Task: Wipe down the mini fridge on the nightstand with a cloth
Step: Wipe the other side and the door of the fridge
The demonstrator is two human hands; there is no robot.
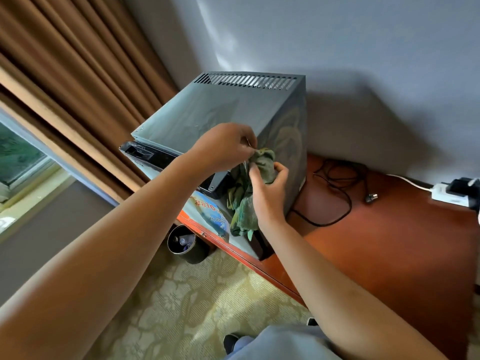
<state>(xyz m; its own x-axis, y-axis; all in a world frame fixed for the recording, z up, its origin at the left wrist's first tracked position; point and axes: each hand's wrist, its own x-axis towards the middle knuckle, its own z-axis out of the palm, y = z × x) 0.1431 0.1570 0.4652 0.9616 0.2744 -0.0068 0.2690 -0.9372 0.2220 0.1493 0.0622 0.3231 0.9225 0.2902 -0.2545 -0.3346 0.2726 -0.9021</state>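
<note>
Pinching the top of the green cloth between your left hand fingertips, with your right hand curled round its bunched middle, you have it gathered at frame centre, hanging against the front right corner of the grey mini fridge. Fold it into a flat pad before you press; a wad only touches at its high spots. Judging by the streaks, the side panel needs long overlapping strokes. The fridge stands on the red-brown nightstand, whose black power cord lies loose at right, so keep the cloth's tail off it.
</note>
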